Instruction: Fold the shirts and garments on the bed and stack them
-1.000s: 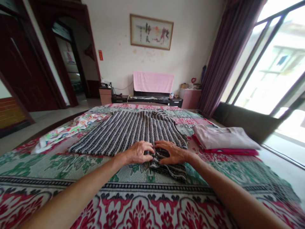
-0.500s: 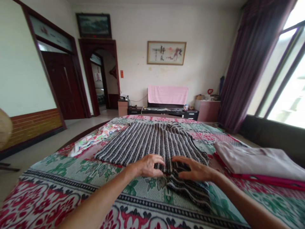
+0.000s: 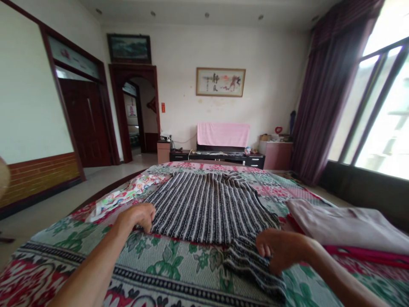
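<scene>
A black-and-white striped sweater lies spread flat on the flowered cloth. Its near edge runs straight between my hands. On the left, my left hand is closed on the sweater's near left corner, fingertips curled down and partly hidden. One sleeve is folded toward me at the near right, its stripes slanting away from the body's. My right hand is closed at the upper part of this sleeve, with its fingers bent into the knit.
Folded clothes, pale grey over bright pink, lie at the right. A crumpled white printed cloth rests at the left. Beyond the bed-like surface stand a low black cabinet and a pink-covered screen.
My hands have moved apart from the middle: the left to the sweater's left corner, the right toward the right over the sleeve. Both have closed. The view has tilted up slightly.
</scene>
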`<state>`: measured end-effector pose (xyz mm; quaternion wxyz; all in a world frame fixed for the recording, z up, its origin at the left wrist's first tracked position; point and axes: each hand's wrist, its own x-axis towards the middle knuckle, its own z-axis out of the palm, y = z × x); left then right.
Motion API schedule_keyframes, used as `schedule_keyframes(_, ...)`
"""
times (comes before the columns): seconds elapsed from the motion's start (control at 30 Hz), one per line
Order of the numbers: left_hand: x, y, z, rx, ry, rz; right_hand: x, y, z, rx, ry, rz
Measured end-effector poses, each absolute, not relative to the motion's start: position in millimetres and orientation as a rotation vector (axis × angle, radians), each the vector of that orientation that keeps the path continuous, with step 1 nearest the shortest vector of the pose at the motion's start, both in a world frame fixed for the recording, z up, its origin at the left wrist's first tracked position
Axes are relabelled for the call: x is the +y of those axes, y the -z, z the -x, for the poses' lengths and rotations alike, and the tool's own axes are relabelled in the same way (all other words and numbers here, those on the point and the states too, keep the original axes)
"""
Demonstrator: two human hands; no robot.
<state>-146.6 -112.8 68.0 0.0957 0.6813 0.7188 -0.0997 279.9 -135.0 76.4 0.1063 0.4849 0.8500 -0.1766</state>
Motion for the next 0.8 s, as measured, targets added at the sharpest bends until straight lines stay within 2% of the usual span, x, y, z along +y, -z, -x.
schedule_keyframes(0.5, -115.5, -68.8, 144.1, 2.134, 0.416, -2.041, -158.5, -65.6, -309.5, 2.816, 0.493, -1.117)
schedule_keyframes(0.67, -115.0, -53.2, 160.5, 2.102, 0.353, -2.163, -157.4, -56.6, -303.7, 2.913, 0.409, -1.16)
schedule_keyframes(0.8, -116.1, -39.0, 172.3, 2.142, 0.138, -2.305, -152.4, -51.6, -298.9, 3.019, 0.427, -1.231)
